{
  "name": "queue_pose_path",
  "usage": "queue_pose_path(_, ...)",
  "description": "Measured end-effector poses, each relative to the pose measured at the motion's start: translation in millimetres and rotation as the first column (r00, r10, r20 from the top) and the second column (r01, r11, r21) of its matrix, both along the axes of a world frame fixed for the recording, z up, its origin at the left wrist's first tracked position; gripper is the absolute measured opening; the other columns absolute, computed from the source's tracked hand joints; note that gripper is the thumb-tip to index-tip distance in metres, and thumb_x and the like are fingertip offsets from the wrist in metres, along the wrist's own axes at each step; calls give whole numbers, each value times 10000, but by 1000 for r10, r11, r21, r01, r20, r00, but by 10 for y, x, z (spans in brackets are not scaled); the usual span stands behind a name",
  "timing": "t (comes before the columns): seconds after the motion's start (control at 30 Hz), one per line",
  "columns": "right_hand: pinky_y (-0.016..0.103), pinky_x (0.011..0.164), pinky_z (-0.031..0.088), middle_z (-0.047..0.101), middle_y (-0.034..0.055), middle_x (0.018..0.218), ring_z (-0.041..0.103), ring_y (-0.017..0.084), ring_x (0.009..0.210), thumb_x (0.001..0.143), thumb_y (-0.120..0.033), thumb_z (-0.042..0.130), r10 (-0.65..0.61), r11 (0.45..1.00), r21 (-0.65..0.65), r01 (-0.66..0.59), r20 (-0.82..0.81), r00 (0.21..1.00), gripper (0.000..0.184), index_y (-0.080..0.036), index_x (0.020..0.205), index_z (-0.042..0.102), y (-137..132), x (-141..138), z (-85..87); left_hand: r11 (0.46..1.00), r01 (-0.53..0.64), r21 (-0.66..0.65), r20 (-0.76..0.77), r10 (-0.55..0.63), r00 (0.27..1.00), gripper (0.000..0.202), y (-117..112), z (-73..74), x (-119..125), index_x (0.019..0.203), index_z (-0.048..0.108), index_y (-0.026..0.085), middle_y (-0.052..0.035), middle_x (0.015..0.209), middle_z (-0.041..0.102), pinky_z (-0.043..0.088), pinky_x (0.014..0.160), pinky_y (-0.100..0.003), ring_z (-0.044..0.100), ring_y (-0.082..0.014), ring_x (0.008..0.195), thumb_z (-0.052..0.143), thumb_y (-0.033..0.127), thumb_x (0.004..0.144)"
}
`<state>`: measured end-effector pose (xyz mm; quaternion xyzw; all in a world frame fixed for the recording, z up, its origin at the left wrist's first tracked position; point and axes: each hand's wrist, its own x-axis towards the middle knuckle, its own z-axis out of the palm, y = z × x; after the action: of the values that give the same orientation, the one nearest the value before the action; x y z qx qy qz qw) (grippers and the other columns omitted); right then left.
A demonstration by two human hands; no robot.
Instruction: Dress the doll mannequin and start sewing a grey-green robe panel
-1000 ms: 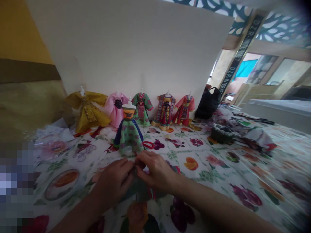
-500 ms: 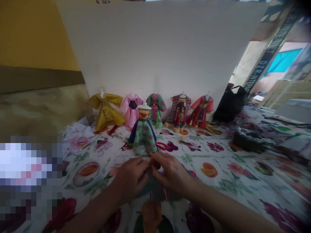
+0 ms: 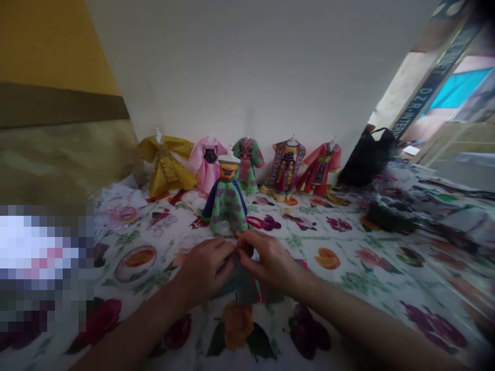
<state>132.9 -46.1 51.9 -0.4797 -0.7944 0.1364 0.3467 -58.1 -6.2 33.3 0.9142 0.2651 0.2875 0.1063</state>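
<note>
Ahead, doll dresses (image 3: 248,159) line white board (image 3: 232,67) on floral tablecloth (image 3: 340,278); left hand (image 3: 204,268), right hand (image 3: 268,260) pinch green fabric (image 3: 247,291).

A dark vertical banner (image 3: 430,91) is running up the upper right of the view beyond the white board (image 3: 247,67), carrying pale capital letters that are reading "DZ R-INTER" from bottom to top. The lettering above that is blurring away at the edge, too indistinct to read.
</note>
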Motion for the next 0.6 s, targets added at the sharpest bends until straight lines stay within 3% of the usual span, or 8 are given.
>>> queue_pose_path(0.23, 241, 606, 407, 585, -21, 714, 545, 114, 659, 836, -124, 549, 26, 988, -140, -58, -221, 975, 78, -185, 794, 575, 29, 26, 62, 988, 9, -152, 117, 9, 993, 178, 49, 45, -26, 780, 544, 176, 7, 736, 535, 388, 642, -260, 538, -128, 698, 482, 185, 946)
queue_pose_path(0.6, 253, 625, 425, 595, -13, 755, 565, 117, 684, 878, -200, 595, 53, 991, -107, -76, -207, 977, 28, -178, 863, 585, 23, 23, 35, 983, 23, -182, 147, 4, 989, 171, 33, 78, -8, 820, 582, 173, 8, 727, 556, 390, 621, -254, 546, -124, 680, 466, 181, 945)
